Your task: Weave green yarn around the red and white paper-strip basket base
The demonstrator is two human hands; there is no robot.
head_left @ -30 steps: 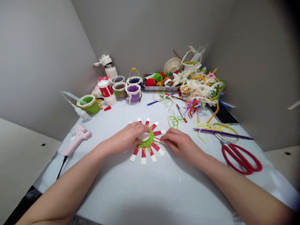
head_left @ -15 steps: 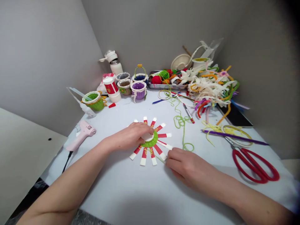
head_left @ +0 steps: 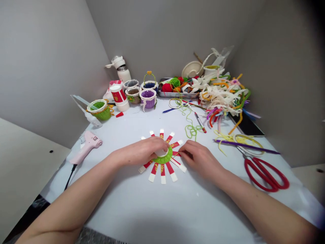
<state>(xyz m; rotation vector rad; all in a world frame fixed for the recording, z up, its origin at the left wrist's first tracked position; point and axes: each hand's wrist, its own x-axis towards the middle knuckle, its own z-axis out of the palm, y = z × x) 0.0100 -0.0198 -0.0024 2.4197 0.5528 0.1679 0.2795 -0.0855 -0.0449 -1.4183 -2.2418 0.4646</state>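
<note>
A paper cup (head_left: 163,177) lies with its side cut into red-and-white strips, fanned flat like rays. Green yarn (head_left: 165,158) is woven in a ring around its round white middle. My left hand (head_left: 142,150) grips that middle from the left, fingers curled over it; the fingertips are partly hidden. On the right, my right hand (head_left: 199,156) pinches a thin strand of the yarn close to the right-hand strips. Behind it, loose loops of the same green yarn run back toward a metal tray (head_left: 177,95).
Red-handled scissors (head_left: 266,174), a purple stick (head_left: 246,146) and a marker (head_left: 200,122) lie to the right. A pink glue gun (head_left: 87,145) is at left. Small woven baskets (head_left: 148,99) stand at the back, beside a heap of ribbons and pipe cleaners (head_left: 220,96).
My right hand has moved up and away from me, from the cup's lower right strips to its right side. The cup has turned slightly under my left hand.
</note>
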